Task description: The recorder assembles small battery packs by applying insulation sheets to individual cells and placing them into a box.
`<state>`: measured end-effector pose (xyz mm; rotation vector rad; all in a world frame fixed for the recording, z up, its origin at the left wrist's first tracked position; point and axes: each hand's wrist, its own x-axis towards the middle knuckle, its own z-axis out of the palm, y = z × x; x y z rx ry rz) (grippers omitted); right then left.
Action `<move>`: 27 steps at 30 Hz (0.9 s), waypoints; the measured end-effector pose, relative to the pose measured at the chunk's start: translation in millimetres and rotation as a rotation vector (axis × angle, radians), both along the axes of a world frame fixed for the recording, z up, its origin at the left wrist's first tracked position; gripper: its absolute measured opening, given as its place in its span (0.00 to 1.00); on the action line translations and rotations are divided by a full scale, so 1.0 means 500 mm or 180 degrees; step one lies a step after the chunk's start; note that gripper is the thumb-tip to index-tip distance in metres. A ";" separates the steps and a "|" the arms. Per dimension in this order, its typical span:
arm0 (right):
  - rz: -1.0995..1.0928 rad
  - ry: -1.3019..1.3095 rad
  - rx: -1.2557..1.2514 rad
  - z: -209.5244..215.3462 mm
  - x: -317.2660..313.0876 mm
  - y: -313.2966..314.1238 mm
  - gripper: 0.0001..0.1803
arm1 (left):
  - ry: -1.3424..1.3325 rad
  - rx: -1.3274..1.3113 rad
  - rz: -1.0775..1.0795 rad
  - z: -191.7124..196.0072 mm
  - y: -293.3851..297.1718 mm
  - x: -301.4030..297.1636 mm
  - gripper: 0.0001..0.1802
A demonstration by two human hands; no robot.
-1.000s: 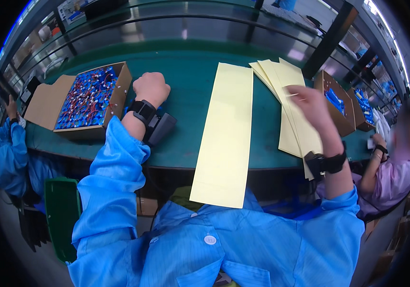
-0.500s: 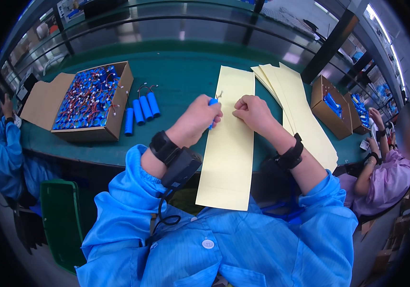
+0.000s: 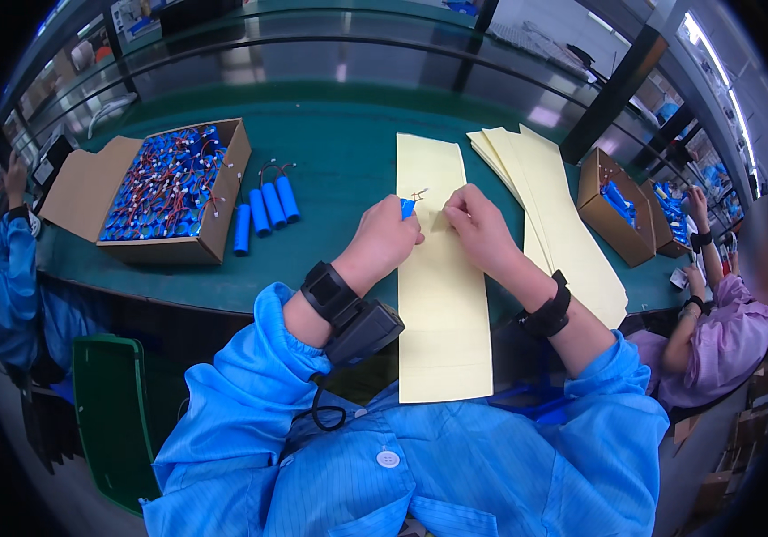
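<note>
My left hand (image 3: 382, 240) is closed around a blue cylindrical battery (image 3: 407, 208), whose upper end with short wires pokes out past my fingers. Close by on the right, the thumb and fingertips of my right hand (image 3: 478, 228) are pinched together; whatever is between them is too small to make out. Both hands are over a long pale-yellow sheet (image 3: 443, 331), which lies lengthwise toward me and reaches past the table's near edge. Several blue batteries with wires (image 3: 274, 205) lie side by side to the left of my left hand.
An open cardboard box (image 3: 225, 210) full of wired blue batteries stands at the left. More yellow sheets (image 3: 572, 228) are fanned on the green table (image 3: 330, 134) at the right. Beyond them are smaller cardboard boxes (image 3: 612, 228). Co-workers sit at both sides; a green bin (image 3: 115, 416) is lower left.
The yellow sheet has turned slightly, its near end moving right. My left hand has shifted a little right with the battery, whose wired end is now tilted right. My right hand stays pinched.
</note>
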<state>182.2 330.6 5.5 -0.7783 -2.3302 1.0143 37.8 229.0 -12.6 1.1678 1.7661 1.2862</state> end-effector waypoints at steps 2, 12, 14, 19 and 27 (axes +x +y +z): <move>0.0014 0.0458 -0.0471 0.009 0.013 0.005 0.07 | -0.0016 -0.0117 -0.0003 0.000 -0.001 -0.003 0.09; 0.0654 0.1183 -0.1706 0.131 0.051 -0.102 0.06 | -0.2937 0.0818 -0.0245 0.073 -0.110 0.025 0.18; 0.0701 0.1191 -0.1626 0.121 0.041 -0.111 0.06 | -0.3054 0.0855 -0.0445 0.071 -0.120 0.036 0.18; 0.0683 0.1211 -0.1633 0.109 0.019 -0.121 0.06 | -0.3243 0.0849 -0.0605 0.062 -0.120 0.041 0.18; 0.0461 0.1166 -0.1463 0.090 0.005 -0.123 0.05 | -0.3185 0.0970 -0.0640 0.056 -0.119 0.048 0.18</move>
